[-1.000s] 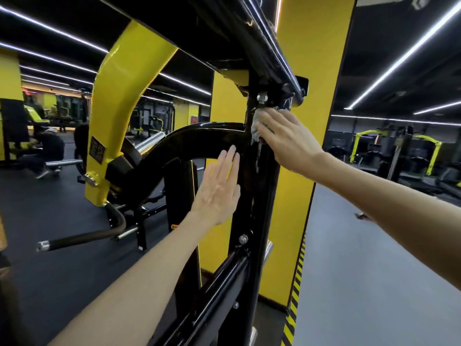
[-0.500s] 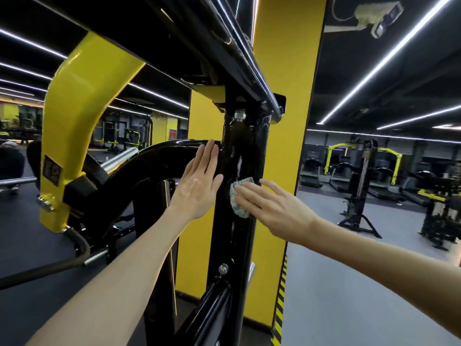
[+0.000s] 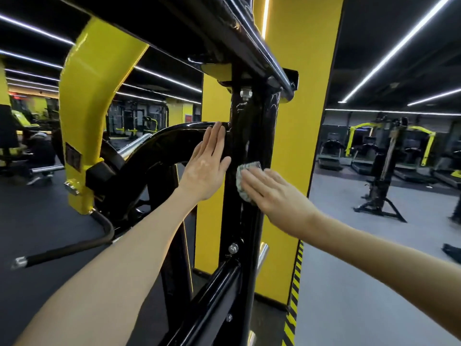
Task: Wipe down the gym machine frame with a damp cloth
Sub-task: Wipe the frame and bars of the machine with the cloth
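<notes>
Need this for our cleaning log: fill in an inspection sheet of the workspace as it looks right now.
Surface: black upright post of the machine frame, glossy, with a silver bolt near its top.
Job's things: small pale cloth pressed against the post at mid height.
Clutter: nothing seen.
Hands: left hand lies flat on the curved black tube beside the post; right hand presses the cloth with straight fingers.
Cables: nothing seen.
Surroundings: yellow pillar behind the post, hazard-striped tape at its foot, treadmills to the right, a person low down at far left.
</notes>
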Tool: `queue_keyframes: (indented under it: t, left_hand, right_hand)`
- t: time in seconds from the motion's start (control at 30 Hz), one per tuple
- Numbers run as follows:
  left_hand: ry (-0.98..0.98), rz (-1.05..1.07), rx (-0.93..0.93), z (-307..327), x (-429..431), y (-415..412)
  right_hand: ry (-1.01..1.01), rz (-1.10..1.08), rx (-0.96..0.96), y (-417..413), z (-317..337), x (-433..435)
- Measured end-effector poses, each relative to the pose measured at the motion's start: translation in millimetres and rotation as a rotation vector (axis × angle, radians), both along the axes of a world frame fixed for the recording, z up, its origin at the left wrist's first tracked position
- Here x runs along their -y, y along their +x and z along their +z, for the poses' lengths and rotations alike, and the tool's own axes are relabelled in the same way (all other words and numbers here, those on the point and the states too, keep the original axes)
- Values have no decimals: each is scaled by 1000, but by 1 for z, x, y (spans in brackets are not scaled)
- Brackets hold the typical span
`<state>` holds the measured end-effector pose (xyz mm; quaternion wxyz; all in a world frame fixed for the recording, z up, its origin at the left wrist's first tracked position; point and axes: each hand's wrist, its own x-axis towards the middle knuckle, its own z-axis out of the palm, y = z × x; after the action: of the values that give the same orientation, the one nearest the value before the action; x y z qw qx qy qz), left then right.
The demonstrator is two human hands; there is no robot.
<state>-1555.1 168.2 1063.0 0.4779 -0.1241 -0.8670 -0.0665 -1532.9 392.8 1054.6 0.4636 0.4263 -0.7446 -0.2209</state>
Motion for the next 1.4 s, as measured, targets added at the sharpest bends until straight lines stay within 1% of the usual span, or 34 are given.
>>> queue_keyframes:
  t: [0.07,0.17,0.23,0.33,0.4,0.47,0.53,0.6,0.67,0.73,0.8,0.83,0.93,1.0,1.1,1.17,1.23,1.33,1.4]
  left_hand:
    - [-27,-9,-15,-1,3,-3]
    - [-47,-24,-4,4,5,-4]
    - [-72,-4,26,3,8,-3]
    - [-92,2,21,4,9,-3]
    - [-79,-10,22,2,7,-3]
    - [-60,-29,0,0,6,-5]
    - [-51,-59,-14,-2,7,-8]
    - [-45,-82,-16,-4,8,-10]
    - [-37,-101,-18,-3,9,-11]
    - [-39,-116,-25,-2,9,-10]
    - [-30,-131,-18,-1,9,-10]
    - [-24,-136,-9,-1,10,-11]
    - [-39,-116,-30,-2,11,-11]
    - [-35,-103,-47,-3,10,-13]
    - [-18,-97,-50,-5,9,-16]
    - [-13,-112,-53,-4,9,-16]
    - [-15,-135,-63,-3,10,-15]
    - [0,-150,-34,-2,11,-14]
    - [-4,-148,-33,-2,11,-13]
  right_hand:
    - [57,-39,33,7,-23,-4]
    - [65,-60,15,11,-4,3]
    - [-3,-124,-29,12,26,7]
    - [-116,-196,-67,10,72,16]
    - [-162,-190,-81,8,82,20]
    - [-201,-149,-69,4,73,21]
    - [-205,-113,-43,1,42,19]
    - [-141,-52,-33,0,-2,15]
    - [-52,-35,-15,2,-40,11]
    - [15,-66,12,4,-53,9]
    - [42,-57,21,3,-39,11]
    - [23,-56,14,2,-23,13]
    - [-133,-119,-63,1,39,25]
    - [-193,-156,-95,2,72,34]
    - [-268,-144,-112,-3,85,40]
    - [-304,-134,-97,-5,66,41]
    - [-283,-91,-88,-7,29,39]
    - [-153,-24,-54,-4,-47,28]
    - [-62,-29,-6,-1,-85,21]
